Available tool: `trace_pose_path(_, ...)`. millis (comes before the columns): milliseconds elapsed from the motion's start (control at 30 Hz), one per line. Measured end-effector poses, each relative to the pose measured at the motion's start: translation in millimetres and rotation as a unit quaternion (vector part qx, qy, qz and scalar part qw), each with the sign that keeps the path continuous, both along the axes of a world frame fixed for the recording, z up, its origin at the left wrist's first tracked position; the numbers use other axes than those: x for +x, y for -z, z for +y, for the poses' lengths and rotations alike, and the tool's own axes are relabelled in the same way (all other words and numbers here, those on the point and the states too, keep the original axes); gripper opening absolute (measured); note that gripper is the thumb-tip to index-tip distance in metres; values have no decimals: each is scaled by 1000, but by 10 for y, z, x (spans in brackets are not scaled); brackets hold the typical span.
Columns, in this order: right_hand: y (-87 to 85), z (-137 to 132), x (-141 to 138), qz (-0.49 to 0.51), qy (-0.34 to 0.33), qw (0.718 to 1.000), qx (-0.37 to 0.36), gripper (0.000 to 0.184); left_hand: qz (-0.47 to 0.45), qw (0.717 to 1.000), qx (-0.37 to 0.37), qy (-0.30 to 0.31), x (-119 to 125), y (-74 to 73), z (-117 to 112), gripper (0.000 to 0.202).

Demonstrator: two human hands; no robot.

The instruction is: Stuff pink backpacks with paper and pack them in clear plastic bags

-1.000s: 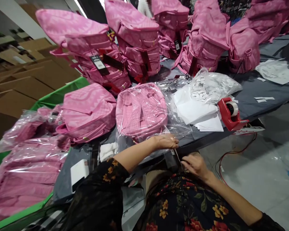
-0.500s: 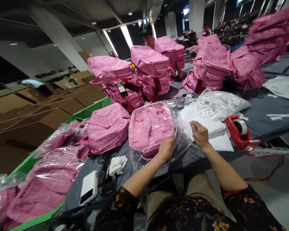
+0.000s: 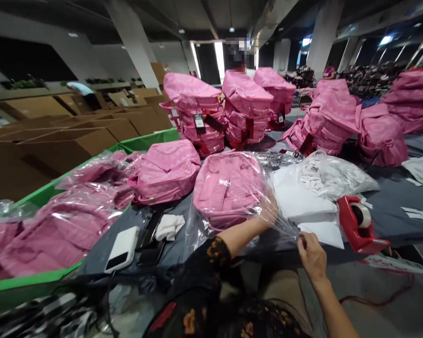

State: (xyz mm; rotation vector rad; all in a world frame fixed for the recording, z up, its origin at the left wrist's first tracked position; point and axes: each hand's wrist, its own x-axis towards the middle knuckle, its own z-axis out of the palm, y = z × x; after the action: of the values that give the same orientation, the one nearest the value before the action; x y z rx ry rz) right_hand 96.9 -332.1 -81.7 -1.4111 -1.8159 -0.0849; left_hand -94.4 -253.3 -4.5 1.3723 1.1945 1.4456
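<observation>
A pink backpack lies in a clear plastic bag on the dark table, straps facing up. My right hand is closed in a pinch on the bag's loose edge, pulled out to the right of the backpack. My left hand is at the backpack's right side, with clear film over it. Its fingers are blurred and partly hidden, so their grip does not show. White paper sheets lie just beyond my hands.
A red tape dispenser stands at right, near a bag of small white pieces. Another pink backpack sits at left, beside a green-edged bin of bagged backpacks. Stacked backpacks line the back. A white power bank lies in front.
My right hand has drawn the bag's edge down and toward me, stretching the film. My left hand has moved from the backpack's lower right edge to its right side. The view has turned left.
</observation>
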Motion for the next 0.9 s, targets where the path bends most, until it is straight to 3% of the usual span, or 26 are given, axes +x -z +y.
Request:
trace_pose_path(67, 94, -65, 47, 55, 6, 998, -33, 20, 70, 992, 7, 102, -132, 245, -579, 16)
trace_pose_path(133, 148, -99, 5, 131, 2, 989, -71, 18, 198, 958, 44, 203, -398, 439, -1156, 25)
trace_pose_path(167, 154, -99, -44, 165, 3, 982, -91, 21, 263, 947, 54, 177, -586, 505, -1388, 27)
trace_pose_path(200, 146, -89, -103, 193, 8, 975, -111, 30, 324, 940, 56, 91, -802, 551, -1564, 26)
trace_pose_path(233, 125, -69, -165, 216, 17, 968, -128, 39, 372, 926, 49, -38, -1039, 582, -1680, 25)
trace_pose_path(300, 58, -19, -265, 260, 40, 952, -154, 49, 426, 861, 13, -276, -1523, 629, -1776, 33)
trace_pose_path(367, -8, 12, -297, 299, 56, 939, -162, 47, 427, 815, -18, -392, -1944, 696, -1807, 33)
trace_pose_path(433, -41, -6, -251, 292, 66, 942, -152, 45, 393, 809, -32, -435, -2230, 811, -1890, 26)
trace_pose_path(533, -31, -95, -123, 229, 44, 956, -179, 43, 343, 821, -43, -454, -2366, 1029, -2103, 31)
trace_pose_path(633, -53, -152, -61, 187, 17, 959, -210, 40, 321, 851, -64, -411, -2306, 1155, -2209, 57)
trace_pose_path(700, -111, -150, -68, 178, 35, 962, -203, 36, 313, 857, -82, -402, -2272, 1149, -2190, 60)
trace_pose_path(800, -196, -158, -72, 214, 62, 951, -214, 35, 320, 847, -81, -417, -2267, 1076, -2197, 36)
trace_pose_path(900, -232, -272, 5, 237, 48, 941, -237, 39, 272, 842, -82, -458, -2239, 1044, -2433, 32)
